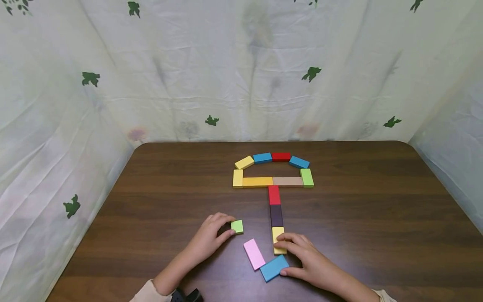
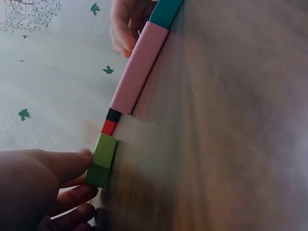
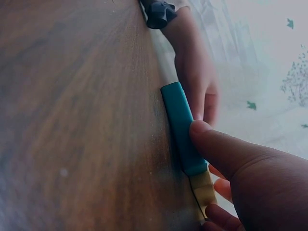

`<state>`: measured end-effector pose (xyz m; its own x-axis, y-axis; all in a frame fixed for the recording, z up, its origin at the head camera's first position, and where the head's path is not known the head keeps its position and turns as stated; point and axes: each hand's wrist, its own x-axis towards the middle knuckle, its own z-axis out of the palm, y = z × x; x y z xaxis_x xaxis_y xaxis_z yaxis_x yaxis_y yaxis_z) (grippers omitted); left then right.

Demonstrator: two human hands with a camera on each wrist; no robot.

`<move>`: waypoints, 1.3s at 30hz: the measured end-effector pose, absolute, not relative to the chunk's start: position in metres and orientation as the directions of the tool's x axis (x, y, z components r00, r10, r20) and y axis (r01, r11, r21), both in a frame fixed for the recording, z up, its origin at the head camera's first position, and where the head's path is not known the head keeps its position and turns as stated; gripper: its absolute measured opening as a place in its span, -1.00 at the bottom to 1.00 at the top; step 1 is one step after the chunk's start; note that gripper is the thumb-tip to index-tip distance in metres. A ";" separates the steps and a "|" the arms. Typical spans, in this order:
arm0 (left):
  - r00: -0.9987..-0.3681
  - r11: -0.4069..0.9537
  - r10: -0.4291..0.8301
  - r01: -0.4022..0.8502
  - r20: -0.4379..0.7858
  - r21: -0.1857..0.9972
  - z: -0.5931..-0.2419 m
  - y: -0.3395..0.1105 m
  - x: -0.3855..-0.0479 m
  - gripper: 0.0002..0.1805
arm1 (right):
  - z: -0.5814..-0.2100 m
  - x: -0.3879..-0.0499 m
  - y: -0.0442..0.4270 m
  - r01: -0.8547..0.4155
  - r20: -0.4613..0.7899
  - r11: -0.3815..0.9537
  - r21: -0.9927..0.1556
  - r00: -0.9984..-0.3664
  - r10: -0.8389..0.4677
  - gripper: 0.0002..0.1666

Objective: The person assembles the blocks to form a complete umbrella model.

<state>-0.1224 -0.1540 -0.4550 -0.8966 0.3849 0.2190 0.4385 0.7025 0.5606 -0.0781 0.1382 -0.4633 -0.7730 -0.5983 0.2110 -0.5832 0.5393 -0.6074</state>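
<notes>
Between thumb and fingers, my left hand [image 1: 208,237] pinches a small light green block [image 1: 237,227] low at the wooden table's surface. My right hand [image 1: 314,263] lies over the lower end of a column of blocks. Its thumb touches the corner of a blue block [image 1: 272,269], and its extended fingers touch a yellow block [image 1: 278,233]. A pink block [image 1: 254,254] lies slanted against the blue one, which is angled below the yellow block. In the right wrist view the thumb rests on the blue block [image 3: 180,125]; some fingertips are hidden.
Above the yellow block, a dark block [image 1: 276,216] and a red block [image 1: 274,195] continue the column. It meets a closed outline with an orange bar [image 1: 258,182], a tan bar [image 1: 288,181] and an arched top of several blocks. A pale leaf-patterned curtain [image 1: 234,84] hangs behind the table [image 1: 170,188].
</notes>
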 end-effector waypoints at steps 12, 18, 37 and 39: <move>-0.852 0.674 0.469 0.515 0.232 0.529 -0.453 -0.144 -0.126 -0.69 | -0.463 -0.078 0.137 -0.581 0.210 0.539 -0.610 -0.774 -0.598 -0.39; -0.834 0.661 0.497 0.542 0.238 0.520 -0.452 -0.141 -0.125 -0.70 | -0.463 -0.078 0.138 -0.573 0.197 0.543 -0.614 -0.777 -0.598 -0.39; -0.826 0.659 0.531 0.543 0.190 0.521 -0.450 -0.142 -0.121 -0.70 | -0.462 -0.079 0.136 -0.545 0.162 0.541 -0.641 -0.785 -0.599 -0.39; -0.829 0.662 0.527 0.538 0.186 0.523 -0.448 -0.142 -0.121 -0.68 | -0.460 -0.079 0.136 -0.524 0.149 0.535 -0.663 -0.793 -0.591 -0.39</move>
